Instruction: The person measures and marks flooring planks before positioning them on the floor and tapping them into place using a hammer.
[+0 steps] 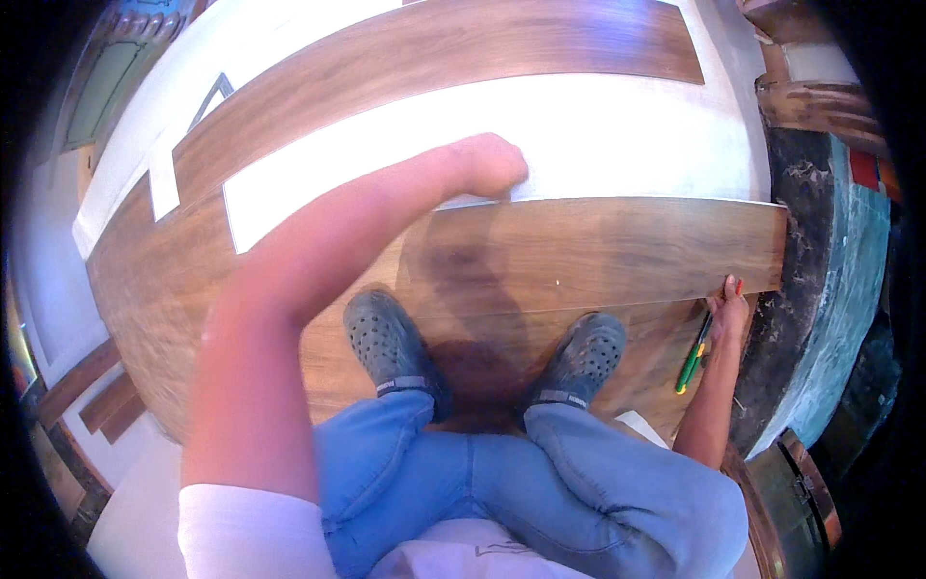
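Head view: hands [487, 166] [728, 314] press wooden floor plank [617, 251]

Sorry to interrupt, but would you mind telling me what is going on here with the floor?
A person crouches on laid wood-look floor planks, seen from above. The left hand reaches forward and presses on the far edge of the plank in front of the grey clogs. The right hand rests at that plank's right end beside a dark stone wall base, holding a green and yellow tool. White underlay shows between planks further ahead.
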Demonstrator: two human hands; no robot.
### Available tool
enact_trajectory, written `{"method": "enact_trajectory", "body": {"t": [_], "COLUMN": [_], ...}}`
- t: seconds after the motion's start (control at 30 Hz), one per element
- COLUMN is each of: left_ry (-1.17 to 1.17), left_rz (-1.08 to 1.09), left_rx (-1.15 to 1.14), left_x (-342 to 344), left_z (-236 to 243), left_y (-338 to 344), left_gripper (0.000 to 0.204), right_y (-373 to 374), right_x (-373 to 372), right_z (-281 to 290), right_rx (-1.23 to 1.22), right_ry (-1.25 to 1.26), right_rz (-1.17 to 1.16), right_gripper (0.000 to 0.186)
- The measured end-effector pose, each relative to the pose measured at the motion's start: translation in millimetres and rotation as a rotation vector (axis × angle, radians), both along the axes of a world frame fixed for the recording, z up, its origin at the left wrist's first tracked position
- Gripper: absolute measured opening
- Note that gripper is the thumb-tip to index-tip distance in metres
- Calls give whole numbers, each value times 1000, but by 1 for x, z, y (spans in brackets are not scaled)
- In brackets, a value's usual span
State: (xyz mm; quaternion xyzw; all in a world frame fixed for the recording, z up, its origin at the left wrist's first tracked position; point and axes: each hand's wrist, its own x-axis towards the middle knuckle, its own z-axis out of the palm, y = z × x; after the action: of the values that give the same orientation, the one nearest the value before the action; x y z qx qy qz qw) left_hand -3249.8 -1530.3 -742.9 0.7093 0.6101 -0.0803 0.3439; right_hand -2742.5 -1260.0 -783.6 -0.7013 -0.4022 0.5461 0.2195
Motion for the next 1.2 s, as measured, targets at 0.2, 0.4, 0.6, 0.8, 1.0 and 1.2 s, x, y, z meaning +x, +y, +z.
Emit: {"method": "enact_trajectory", "body": {"t": [0.2, 0.4, 0.6, 0.8, 1.0, 1.2], "left_ry": [99, -4, 95, 92, 62, 75], "left_rz": [153, 400, 545, 542, 515, 522], "left_rx": [-270, -507, -372, -293, -275, -240], "left_x": [-52, -25, 2, 3, 0, 3], "left_z": [10, -4, 0, -8, -3, -4], "left_y": [-82, -175, -186, -197, -198, -201], "left_gripper": [34, 59, 69, 63, 52, 49], "right_y": [-13, -27, -13, -24, -21, -22], "right_x": [-14, -21, -2, 6, 15, 13], "right_z": [7, 7, 19, 79, 81, 64], "right_rx": [-85, -86, -110, 46, 38, 75], "right_ry": [76, 54, 35, -12, -2, 29], "right_rz": [85, 75, 120, 156, 195, 190], "right_gripper": [24, 20, 23, 17, 19, 21]}}
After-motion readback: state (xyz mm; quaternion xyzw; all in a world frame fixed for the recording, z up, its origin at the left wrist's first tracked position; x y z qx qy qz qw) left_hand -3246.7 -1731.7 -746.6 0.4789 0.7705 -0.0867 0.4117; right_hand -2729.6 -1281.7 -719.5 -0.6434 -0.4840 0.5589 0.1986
